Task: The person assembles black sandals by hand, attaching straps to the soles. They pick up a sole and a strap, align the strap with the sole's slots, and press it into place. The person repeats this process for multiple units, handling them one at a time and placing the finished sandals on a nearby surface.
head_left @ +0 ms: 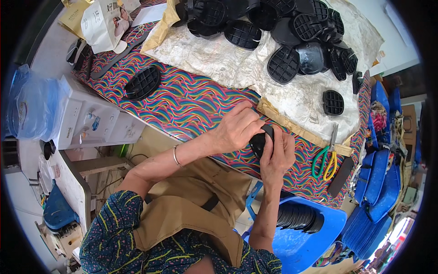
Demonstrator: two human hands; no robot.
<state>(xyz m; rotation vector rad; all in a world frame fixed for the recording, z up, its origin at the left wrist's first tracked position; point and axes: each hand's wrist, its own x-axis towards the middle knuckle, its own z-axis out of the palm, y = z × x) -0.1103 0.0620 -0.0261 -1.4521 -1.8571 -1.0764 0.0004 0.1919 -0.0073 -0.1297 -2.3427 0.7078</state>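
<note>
A black moulded piece (258, 146) with a curved strip along its top is between my two hands, just over the near edge of the table. My right hand (278, 157) grips it from the right, thumb along its side. My left hand (240, 127) is closed with its fingertips pinching at the piece's upper edge, partly hiding it. Scissors (331, 153) with one green and one yellow handle lie right of my right hand. A similar black heel-shaped piece (143, 83) with a gridded underside lies on the cloth at the left.
A patterned tablecloth (191, 98) covers the table, with a dirty white sheet (219, 57) over its far part. Several black gridded pieces (283, 65) are heaped there. A blue tub (292, 253) holding stacked black parts stands below the right edge. A water dispenser (98, 118) stands left.
</note>
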